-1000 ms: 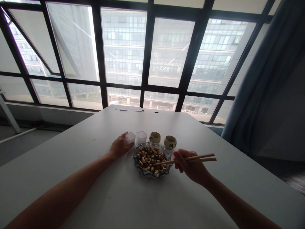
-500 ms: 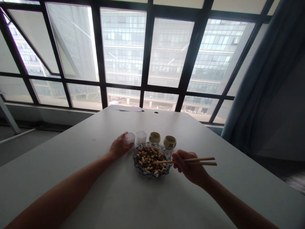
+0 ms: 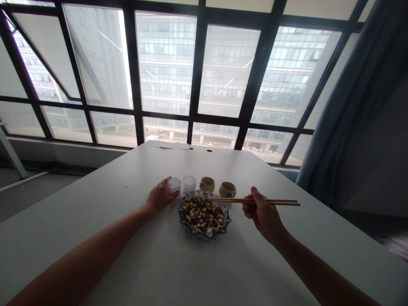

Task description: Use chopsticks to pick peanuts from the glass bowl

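My right hand (image 3: 263,212) is closed on a pair of wooden chopsticks (image 3: 282,202), held nearly level. Their tips are over the back part of a scalloped glass bowl (image 3: 183,221); whether they pinch anything is too small to tell. Nuts in shells (image 3: 200,219), mixed with darker seeds, fill the bowl. Left of it, my left hand (image 3: 160,196) curls around a small translucent plastic cup (image 3: 174,185), thumb at the front. A second plastic cup (image 3: 189,183) stands right beside that one. Two cream-coloured ceramic cups with dark characters, a left one (image 3: 207,184) and a right one (image 3: 227,190), stand behind the bowl.
Everything stands on a white table (image 3: 127,238). Papers (image 3: 165,145) lie at its far edge, near two dark round spots. Beyond it are large windows with dark frames (image 3: 194,85). A blue curtain (image 3: 344,97) hangs at the right.
My right hand has moved up and to the right. The chopstick tips have risen from among the nuts to the bowl's back side. My left hand stays at the plastic cup.
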{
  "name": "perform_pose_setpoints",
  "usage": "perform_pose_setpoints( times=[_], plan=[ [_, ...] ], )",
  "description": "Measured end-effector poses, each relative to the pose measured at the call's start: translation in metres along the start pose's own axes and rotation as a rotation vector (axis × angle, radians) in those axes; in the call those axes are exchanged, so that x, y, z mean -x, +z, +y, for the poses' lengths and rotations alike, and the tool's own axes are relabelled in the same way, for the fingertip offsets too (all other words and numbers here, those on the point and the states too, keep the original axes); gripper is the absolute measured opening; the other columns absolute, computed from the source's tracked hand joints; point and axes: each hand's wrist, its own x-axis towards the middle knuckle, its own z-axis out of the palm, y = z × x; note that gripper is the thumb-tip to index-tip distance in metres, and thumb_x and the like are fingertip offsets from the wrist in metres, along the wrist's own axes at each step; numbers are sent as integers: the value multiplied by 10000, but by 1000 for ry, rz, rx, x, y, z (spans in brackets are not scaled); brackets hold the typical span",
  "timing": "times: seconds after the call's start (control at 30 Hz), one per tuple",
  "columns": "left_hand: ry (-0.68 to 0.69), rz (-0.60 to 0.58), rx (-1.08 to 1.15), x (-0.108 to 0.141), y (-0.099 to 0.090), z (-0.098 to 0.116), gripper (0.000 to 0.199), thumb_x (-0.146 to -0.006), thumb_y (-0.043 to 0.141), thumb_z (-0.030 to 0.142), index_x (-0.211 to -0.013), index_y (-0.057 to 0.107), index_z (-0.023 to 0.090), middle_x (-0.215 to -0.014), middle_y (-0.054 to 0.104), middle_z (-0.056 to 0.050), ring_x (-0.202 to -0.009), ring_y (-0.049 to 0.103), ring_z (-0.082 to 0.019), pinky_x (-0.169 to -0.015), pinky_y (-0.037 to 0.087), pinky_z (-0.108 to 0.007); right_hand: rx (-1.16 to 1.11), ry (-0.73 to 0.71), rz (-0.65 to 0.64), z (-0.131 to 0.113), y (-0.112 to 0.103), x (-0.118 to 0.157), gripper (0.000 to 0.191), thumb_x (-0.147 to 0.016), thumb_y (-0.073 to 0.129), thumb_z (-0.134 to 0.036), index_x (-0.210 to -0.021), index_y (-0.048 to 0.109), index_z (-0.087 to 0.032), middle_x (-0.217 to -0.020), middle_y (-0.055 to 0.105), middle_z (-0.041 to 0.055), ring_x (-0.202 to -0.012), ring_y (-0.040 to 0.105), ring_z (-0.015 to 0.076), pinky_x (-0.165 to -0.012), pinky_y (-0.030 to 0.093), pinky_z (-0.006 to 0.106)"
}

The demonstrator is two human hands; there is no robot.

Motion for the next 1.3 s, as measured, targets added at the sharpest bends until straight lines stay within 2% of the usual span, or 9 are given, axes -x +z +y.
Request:
perform_pose_setpoints(
  times=[0.3,0.47,0.57,0.67,0.8,0.87,1.0,1.17,1.3],
  plan=[
    [5,1,-3,0,0,1,674,-827,605,440,-1413,421,161,-1388,570,-168,-1194,602,-332,-993,498,-458,-16,48,-14,1,-5,-1,401,-795,714,-552,-682,622,-178,-514,615,35,-416,534,143,-351,453,254],
    [4,0,1,0,0,2,677,-827,607,441,-1413,423,155,-1385,573,-172,-1204,598,-337,-987,504,-465,-33,46,31,2,-3,-3,471,-731,743,-616,-653,611,-172,-480,601,28,-394,520,133,-337,425,243],
    [-2,-7,2,0,-1,2,677,-829,602,441,-1415,418,157,-1395,564,-172,-1215,590,-338,-1006,493,-467,126,-150,57,0,-2,2,498,-799,654,-653,-649,607,-181,-465,607,32,-364,520,138,-340,418,254],
    [-5,-14,-7,0,-1,2,675,-832,599,448,-1419,409,175,-1397,564,-160,-1209,593,-329,-1007,490,-457,427,-523,-13,-6,-4,12,437,-945,531,-537,-691,620,-194,-516,643,35,-394,562,138,-393,455,259],
    [-11,-20,-10,0,-2,3,679,-837,598,445,-1419,402,157,-1388,570,-164,-1200,596,-326,-1000,490,-450,825,-1175,-443,-14,-7,23,348,-981,531,-405,-705,630,-217,-580,668,21,-464,578,133,-469,464,269],
    [-9,-12,-7,0,-2,2,673,-834,602,439,-1417,406,164,-1382,574,-164,-1194,600,-327,-992,495,-453,935,-1368,-620,-15,-4,29,268,-959,586,-381,-752,642,-221,-596,662,9,-478,559,130,-486,448,275],
    [13,14,0,0,0,1,655,-827,614,437,-1410,421,209,-1387,575,-155,-1190,606,-332,-977,507,-467,934,-1451,-701,-18,7,41,144,-938,633,-354,-881,629,-222,-629,641,-4,-510,559,133,-501,427,279],
    [4,-1,8,0,-1,2,662,-831,605,438,-1410,419,178,-1396,563,-176,-1208,593,-350,-992,498,-486,947,-1531,-688,-23,12,48,150,-973,574,-324,-897,592,-196,-593,616,1,-485,531,139,-481,399,290],
    [2,1,1,0,-2,2,663,-827,609,437,-1410,419,186,-1392,566,-171,-1206,594,-345,-995,496,-472,946,-1511,-684,-24,12,47,120,-963,588,-312,-904,597,-208,-605,621,-4,-489,535,138,-491,407,285]
  ],
)
